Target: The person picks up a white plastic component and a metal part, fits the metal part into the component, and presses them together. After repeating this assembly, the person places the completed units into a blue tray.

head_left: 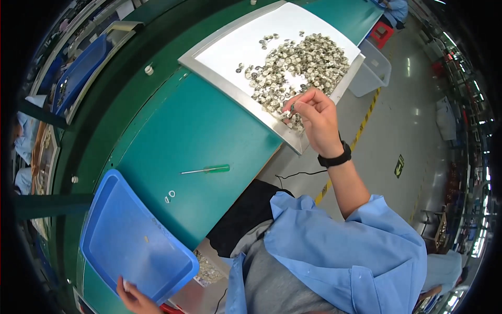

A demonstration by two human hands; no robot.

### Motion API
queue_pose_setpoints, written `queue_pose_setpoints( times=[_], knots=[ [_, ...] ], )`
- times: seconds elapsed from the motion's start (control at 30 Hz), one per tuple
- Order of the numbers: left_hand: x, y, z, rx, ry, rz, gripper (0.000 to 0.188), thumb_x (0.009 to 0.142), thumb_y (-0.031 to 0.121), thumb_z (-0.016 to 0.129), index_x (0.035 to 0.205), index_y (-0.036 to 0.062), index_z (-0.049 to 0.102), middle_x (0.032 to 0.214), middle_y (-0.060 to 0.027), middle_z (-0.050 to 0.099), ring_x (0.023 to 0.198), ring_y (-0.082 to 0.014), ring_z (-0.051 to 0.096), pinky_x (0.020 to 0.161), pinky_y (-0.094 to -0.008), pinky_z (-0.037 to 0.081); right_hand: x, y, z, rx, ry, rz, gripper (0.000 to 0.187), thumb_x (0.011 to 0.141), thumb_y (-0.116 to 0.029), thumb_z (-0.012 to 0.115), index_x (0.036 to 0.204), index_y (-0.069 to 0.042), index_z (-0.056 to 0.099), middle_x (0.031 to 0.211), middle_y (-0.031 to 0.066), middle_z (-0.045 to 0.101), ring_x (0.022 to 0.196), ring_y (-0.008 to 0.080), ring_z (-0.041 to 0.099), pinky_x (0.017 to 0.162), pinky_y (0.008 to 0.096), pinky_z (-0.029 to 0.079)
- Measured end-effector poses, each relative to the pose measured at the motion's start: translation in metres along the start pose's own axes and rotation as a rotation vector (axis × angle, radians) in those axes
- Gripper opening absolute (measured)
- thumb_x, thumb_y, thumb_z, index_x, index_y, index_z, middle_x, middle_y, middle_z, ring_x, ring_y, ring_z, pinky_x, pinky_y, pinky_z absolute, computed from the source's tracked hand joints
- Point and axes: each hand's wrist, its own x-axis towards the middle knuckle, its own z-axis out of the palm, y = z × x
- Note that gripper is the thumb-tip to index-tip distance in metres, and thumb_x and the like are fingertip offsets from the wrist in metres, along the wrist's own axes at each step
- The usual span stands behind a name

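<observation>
Over the near edge of a lit white panel (230,49) in a metal frame, my right hand (320,118) pinches a small dark and pale piece between thumb and forefinger. Its exact kind is too small to tell. Below and beyond the fingers lies a wide heap of small round metallic and cream-coloured parts (293,60). At the lower left, my left hand (135,299) reaches to the near rim of a blue plastic tray (117,196). Its fingers are closed around a small white piece (126,286), partly hidden. One small yellowish piece (146,239) lies in the tray.
A screwdriver with a green handle (217,169) lies on the green tabletop (183,125). Nearby are two small white rings (171,194). A translucent bin (372,68) and a red stool (381,34) stand beyond the panel. Another person (396,11) sits at the far end.
</observation>
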Motion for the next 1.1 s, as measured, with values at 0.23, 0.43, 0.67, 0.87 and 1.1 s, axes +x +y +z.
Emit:
queue_pose_setpoints(
  times=[0.23,0.43,0.67,0.87,1.1],
  knots=[
    [-0.022,0.214,0.137,-0.780,-0.481,0.114,0.015,0.101,0.011,0.044,0.098,0.0006,0.054,0.083,-0.0065,0.057,0.074,-0.0118,0.053,0.064,-0.0253,0.042,-0.040,-0.010,0.071,0.150,-0.273,0.114,0.002,0.093,0.000,0.056,0.092,0.002,0.055,0.094,0.0194,0.065,0.073,0.0156,0.060,0.067,0.0271,0.052],
    [-0.055,0.253,0.190,-1.151,-0.822,-0.135,0.011,0.099,0.004,0.052,0.108,0.0003,0.055,0.083,-0.0060,0.057,0.073,-0.0110,0.051,0.064,-0.0253,0.041,-0.056,-0.005,0.094,0.058,-0.300,-0.027,0.006,0.092,-0.001,0.061,0.095,0.001,0.057,0.092,0.0164,0.066,0.073,0.0155,0.059,0.068,0.0287,0.049],
    [-0.060,0.279,0.200,-0.868,-0.562,0.217,0.018,0.091,0.002,0.066,0.108,-0.0015,0.060,0.084,-0.0049,0.059,0.072,-0.0104,0.050,0.062,-0.0237,0.039,-0.052,0.000,0.087,-0.140,-0.373,-0.421,0.014,0.088,0.000,0.066,0.100,-0.002,0.059,0.085,0.0118,0.069,0.071,0.0174,0.060,0.072,0.0352,0.044],
    [-0.051,0.277,0.200,-0.688,-0.570,0.403,0.019,0.088,0.002,0.071,0.104,-0.0040,0.062,0.081,-0.0078,0.060,0.066,-0.0129,0.052,0.057,-0.0257,0.039,-0.034,-0.008,0.070,-0.165,-0.510,-0.443,0.016,0.086,0.000,0.070,0.101,-0.001,0.065,0.085,0.0098,0.070,0.070,0.0175,0.062,0.072,0.0357,0.045],
    [-0.040,0.273,0.199,-0.649,-0.697,0.573,0.021,0.084,0.000,0.073,0.101,-0.0050,0.061,0.077,-0.0108,0.059,0.063,-0.0194,0.055,0.055,-0.0291,0.041,-0.011,-0.010,0.059,-0.083,-0.784,-0.402,0.019,0.082,-0.002,0.075,0.101,-0.003,0.072,0.085,0.0060,0.070,0.068,0.0194,0.063,0.075,0.0385,0.048]
  ],
)
